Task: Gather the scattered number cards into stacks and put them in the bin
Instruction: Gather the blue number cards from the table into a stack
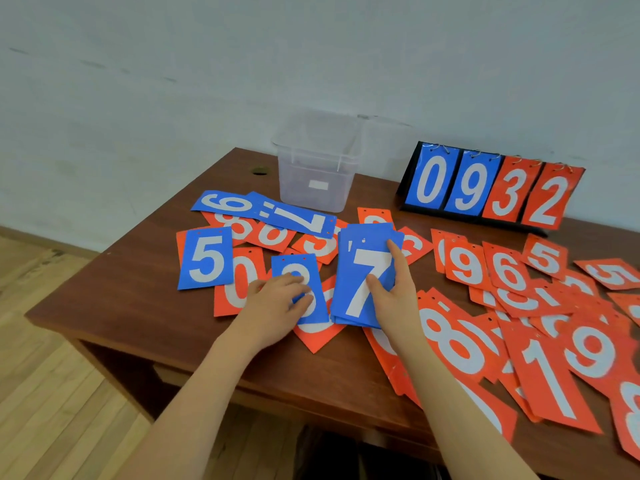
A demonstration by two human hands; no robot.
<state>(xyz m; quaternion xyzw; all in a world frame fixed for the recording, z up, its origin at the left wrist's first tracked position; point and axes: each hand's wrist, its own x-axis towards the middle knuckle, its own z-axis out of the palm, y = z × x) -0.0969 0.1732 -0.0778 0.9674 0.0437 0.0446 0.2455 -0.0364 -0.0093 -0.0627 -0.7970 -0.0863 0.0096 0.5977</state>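
Observation:
Blue and red number cards lie scattered over a brown table [131, 299]. My right hand [394, 292] grips a stack of blue cards [360, 271] with a 7 on top, thumb on the face and forefinger along its right edge. My left hand [280, 299] rests with curled fingers on a single blue card [304, 268] just left of the stack. A blue 5 [206, 258] lies further left; two more blue cards [266, 213] lie near the clear plastic bin [317, 168] at the back. Many red cards [540, 323] spread over the right half.
A flip scoreboard [491, 188] reading 0932 stands at the back right, beside the bin. The table's left and front edges drop to a wooden floor [52, 375]. A pale wall rises behind the table.

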